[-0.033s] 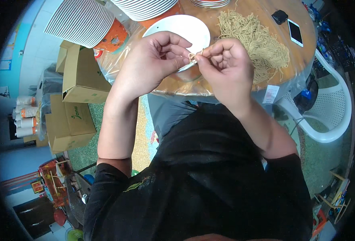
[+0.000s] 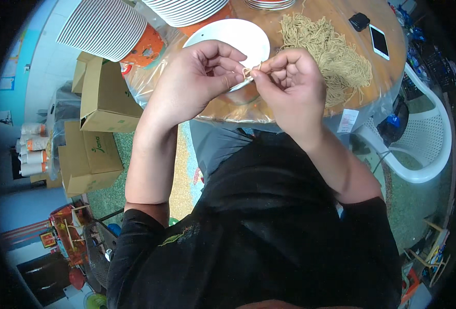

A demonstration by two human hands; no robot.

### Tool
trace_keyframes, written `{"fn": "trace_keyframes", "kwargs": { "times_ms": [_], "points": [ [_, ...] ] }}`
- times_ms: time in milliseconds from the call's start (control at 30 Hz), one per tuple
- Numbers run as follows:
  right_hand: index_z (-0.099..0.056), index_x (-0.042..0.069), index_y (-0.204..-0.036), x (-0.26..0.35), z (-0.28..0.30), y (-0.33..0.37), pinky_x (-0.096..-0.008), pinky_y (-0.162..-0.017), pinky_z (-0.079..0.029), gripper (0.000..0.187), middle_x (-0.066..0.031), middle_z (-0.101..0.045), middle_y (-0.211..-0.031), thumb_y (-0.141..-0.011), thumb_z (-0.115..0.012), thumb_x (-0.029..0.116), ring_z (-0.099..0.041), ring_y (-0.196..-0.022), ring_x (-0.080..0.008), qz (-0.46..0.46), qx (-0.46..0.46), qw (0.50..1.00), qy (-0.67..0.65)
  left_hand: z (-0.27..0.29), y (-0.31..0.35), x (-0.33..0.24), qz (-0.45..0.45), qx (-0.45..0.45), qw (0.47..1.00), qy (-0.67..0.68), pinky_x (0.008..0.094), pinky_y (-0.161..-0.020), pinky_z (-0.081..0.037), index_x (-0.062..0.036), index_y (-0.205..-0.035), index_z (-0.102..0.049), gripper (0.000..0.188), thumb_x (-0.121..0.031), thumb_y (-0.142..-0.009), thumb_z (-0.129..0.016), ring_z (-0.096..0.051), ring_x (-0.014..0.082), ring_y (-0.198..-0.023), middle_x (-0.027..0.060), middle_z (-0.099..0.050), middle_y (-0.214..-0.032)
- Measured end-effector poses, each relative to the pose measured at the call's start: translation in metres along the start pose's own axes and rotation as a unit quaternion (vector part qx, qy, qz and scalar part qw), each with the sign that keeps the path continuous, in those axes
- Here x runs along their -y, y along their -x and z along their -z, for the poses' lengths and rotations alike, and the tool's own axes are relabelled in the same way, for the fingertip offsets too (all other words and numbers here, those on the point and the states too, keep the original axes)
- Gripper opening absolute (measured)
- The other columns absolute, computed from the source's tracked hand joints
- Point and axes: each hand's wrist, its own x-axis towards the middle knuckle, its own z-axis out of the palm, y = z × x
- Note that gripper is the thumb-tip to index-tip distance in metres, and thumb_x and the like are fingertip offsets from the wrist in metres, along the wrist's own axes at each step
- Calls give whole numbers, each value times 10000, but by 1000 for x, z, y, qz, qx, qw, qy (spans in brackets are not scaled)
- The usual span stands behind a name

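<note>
Close together over the near rim of a white bowl (image 2: 254, 38), my two hands meet at the fingertips. Between them is a short tan string (image 2: 246, 73), looped; its fine detail is too small to make out. My left hand (image 2: 202, 74) pinches one side of it with thumb and forefinger. The other side is pinched the same way by my right hand (image 2: 292, 77), its other fingers curled. A heap of loose tan strings (image 2: 336, 56) lies on the table just beyond my right hand. My left hand covers part of the bowl.
Tall stacks of white-rimmed orange tubs (image 2: 140, 49) stand at the far left of the round wooden table (image 2: 269, 113). A phone (image 2: 379, 42) and a small black case (image 2: 359, 21) lie far right. Cardboard boxes (image 2: 91, 159) sit left on the floor; a white plastic chair (image 2: 424, 134) stands right.
</note>
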Motion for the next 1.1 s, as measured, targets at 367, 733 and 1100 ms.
{"fn": "trace_keyframes", "kwargs": {
  "times_ms": [367,733,1100],
  "points": [
    [-551,-25,-1184,2,3,-3,-234,-789,-652,269,-106,-773,-1042,-1034,-768,-82,-781,-916,-109,-56,2,994,-97,-3,-3,-1,17,-24,997,-72,297,-940,-648,62,-1250,-769,197,-50,-1088,-773,-794,143,-1012,91,-830,-1088],
    [-691,95,-1036,13,8,-11,-316,-566,-527,211,-19,-699,-754,-936,-875,72,-669,-614,-103,19,32,976,215,-11,-3,-1,4,-61,990,-125,273,-887,-641,52,-1196,-775,141,-44,-1094,-757,-775,112,-991,73,-827,-1085],
    [-675,99,-1000,8,2,-8,-319,-538,-493,255,1,-677,-744,-878,-890,34,-612,-573,-118,85,-6,972,220,-5,0,6,-53,-31,996,-60,274,-861,-648,47,-1260,-811,210,-61,-1114,-707,-791,116,-968,79,-851,-1082]
  ]
}}
